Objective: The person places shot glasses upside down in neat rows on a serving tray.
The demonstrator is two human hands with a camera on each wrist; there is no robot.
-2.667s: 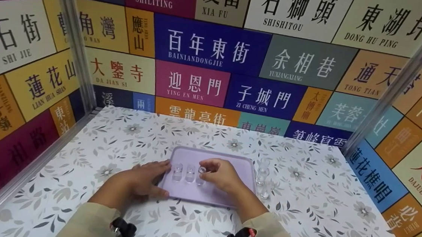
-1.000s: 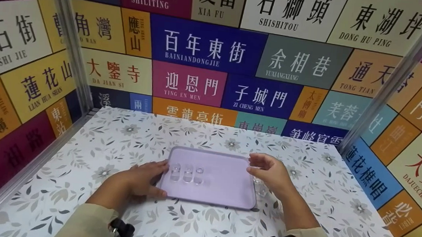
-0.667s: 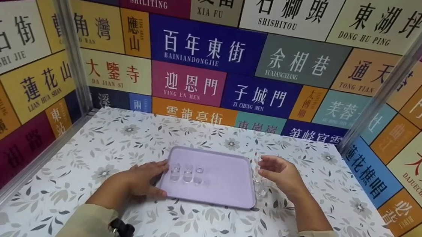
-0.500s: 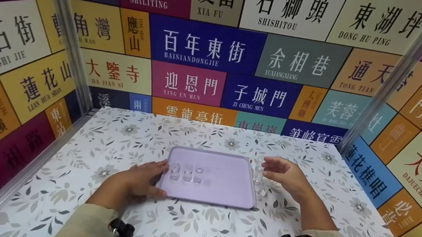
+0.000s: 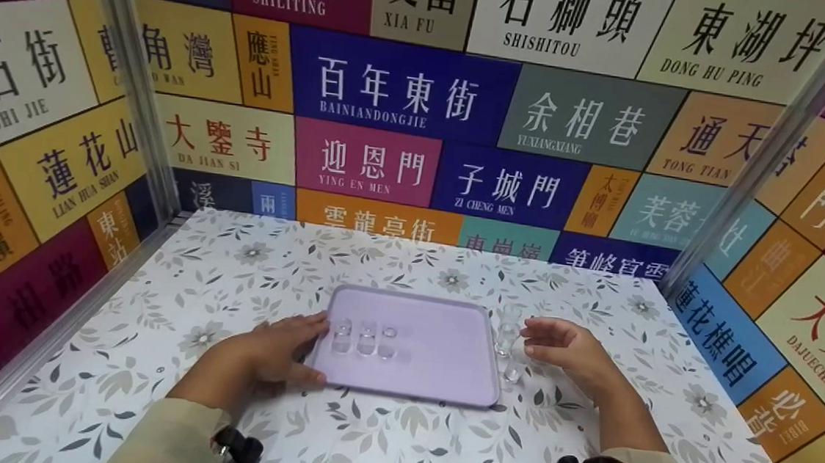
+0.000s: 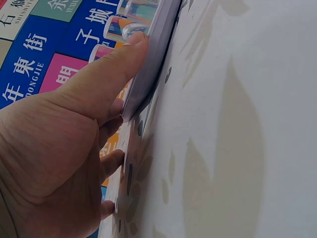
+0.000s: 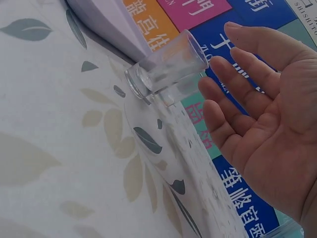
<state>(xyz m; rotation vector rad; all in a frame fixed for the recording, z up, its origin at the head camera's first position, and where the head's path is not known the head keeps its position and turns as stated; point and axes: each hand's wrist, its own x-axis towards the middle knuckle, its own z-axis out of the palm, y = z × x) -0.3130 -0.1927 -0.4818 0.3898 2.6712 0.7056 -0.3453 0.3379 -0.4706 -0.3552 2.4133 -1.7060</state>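
Observation:
A lilac tray point(image 5: 440, 351) lies on the table with a row of clear shot glasses point(image 5: 367, 338) standing on its left half. My left hand point(image 5: 278, 350) rests at the tray's left edge; in the left wrist view the thumb point(image 6: 114, 64) lies along the rim, fingertips down by the tabletop. Right of the tray stand more clear shot glasses point(image 5: 508, 342). My right hand point(image 5: 572, 351) is beside them, fingers loosely bent and holding nothing. In the right wrist view a shot glass point(image 7: 166, 67) stands close to its fingertips, with another partly hidden behind.
The table point(image 5: 366, 441) has a white leaf-and-flower covering. Printed sign panels point(image 5: 402, 83) wall it in at the back and both sides, with clear corner posts point(image 5: 148, 85) between them. A black wrist mount point(image 5: 237, 446) sits at each sleeve.
My right hand has let go of a shot glass on the tray and moved right, past the tray edge, to the glasses outside it. My left hand has stayed at the tray's left edge.

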